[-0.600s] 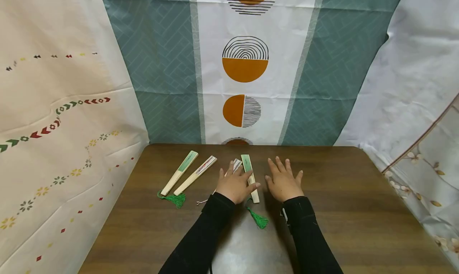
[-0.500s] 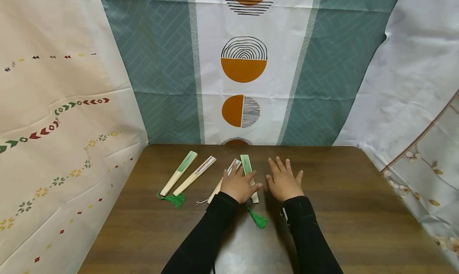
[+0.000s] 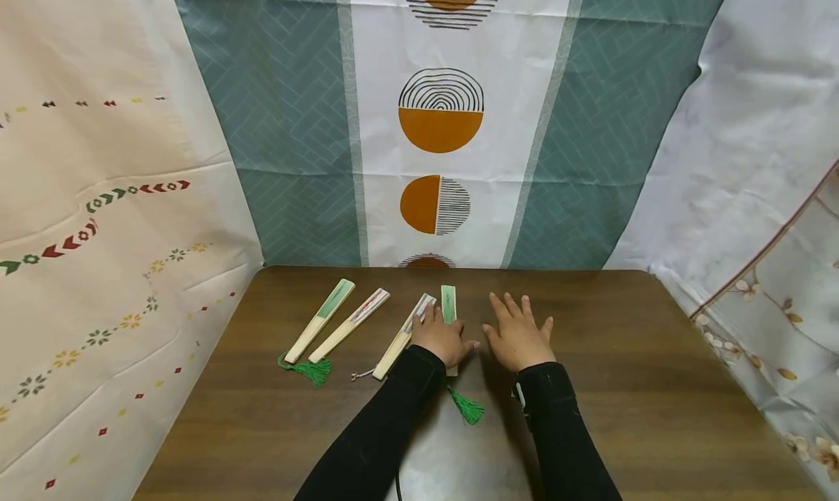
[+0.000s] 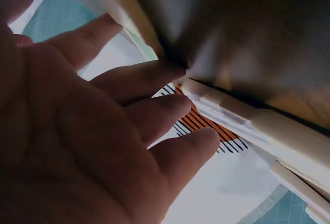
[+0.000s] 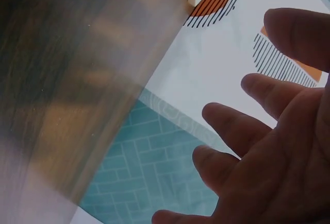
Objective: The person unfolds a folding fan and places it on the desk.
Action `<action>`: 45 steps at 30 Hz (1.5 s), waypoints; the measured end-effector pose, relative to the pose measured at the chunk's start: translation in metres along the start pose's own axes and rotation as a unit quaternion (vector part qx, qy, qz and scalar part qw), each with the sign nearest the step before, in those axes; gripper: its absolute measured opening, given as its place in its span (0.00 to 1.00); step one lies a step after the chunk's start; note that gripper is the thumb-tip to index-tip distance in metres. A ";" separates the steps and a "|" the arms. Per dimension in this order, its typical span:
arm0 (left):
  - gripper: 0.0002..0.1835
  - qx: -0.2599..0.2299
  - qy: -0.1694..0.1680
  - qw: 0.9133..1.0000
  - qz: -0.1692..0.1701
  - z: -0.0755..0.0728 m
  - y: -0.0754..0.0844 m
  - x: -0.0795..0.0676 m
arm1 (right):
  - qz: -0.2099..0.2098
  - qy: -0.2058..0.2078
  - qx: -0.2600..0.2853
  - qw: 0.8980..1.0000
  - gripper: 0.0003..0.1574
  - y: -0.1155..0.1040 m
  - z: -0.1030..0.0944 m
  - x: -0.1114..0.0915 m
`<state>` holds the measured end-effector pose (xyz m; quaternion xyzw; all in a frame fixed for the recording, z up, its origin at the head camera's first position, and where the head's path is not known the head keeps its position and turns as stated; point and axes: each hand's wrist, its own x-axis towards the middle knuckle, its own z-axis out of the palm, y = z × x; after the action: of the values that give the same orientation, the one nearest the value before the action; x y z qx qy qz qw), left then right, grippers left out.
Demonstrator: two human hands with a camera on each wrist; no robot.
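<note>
Several closed folding fans lie on the table. My left hand [image 3: 440, 338] lies palm down with fingers spread over the rightmost one, a green-topped fan [image 3: 448, 304] whose green tassel [image 3: 467, 406] shows below the wrist; its middle is hidden. Beside it, a white-topped fan [image 3: 393, 353] slants under the same hand's outer fingers. The left wrist view has the fingertips right at this fan's edge [image 4: 221, 108]. My right hand [image 3: 521, 335] is spread out to the right of the fans and holds nothing; the right wrist view shows its fingers [image 5: 237, 126] extended.
Further left lie another green-topped fan [image 3: 320, 321] with a green tassel [image 3: 313, 371] and a white-topped fan [image 3: 349, 326], both slanted. The brown wooden table [image 3: 623, 413] ends at a patterned cloth [image 3: 288, 195] hanging behind it.
My left hand has slid a little right, uncovering more of the white-topped fan. The rightmost fan has turned straighter, its lower end shifting left. My right hand stays put; the head view shifts slightly.
</note>
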<state>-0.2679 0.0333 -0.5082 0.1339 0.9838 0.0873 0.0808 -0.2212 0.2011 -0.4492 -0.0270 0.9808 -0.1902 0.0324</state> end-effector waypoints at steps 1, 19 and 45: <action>0.37 0.002 0.006 1.000 0.002 -0.006 0.002 -0.005 | -0.001 0.002 -0.001 1.000 0.44 0.000 -0.001 -0.001; 0.19 0.000 0.119 0.993 -0.022 0.027 0.002 0.035 | -0.006 -0.002 0.004 1.000 0.45 -0.007 0.009 -0.009; 0.16 -0.466 0.055 0.877 0.105 -0.066 -0.023 -0.033 | -0.081 0.087 0.176 0.977 0.34 -0.015 0.000 -0.005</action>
<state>-0.2548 -0.0076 -0.4442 0.1784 0.8124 0.5508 0.0698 -0.2157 0.1876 -0.4437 -0.0832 0.9255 -0.3639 -0.0640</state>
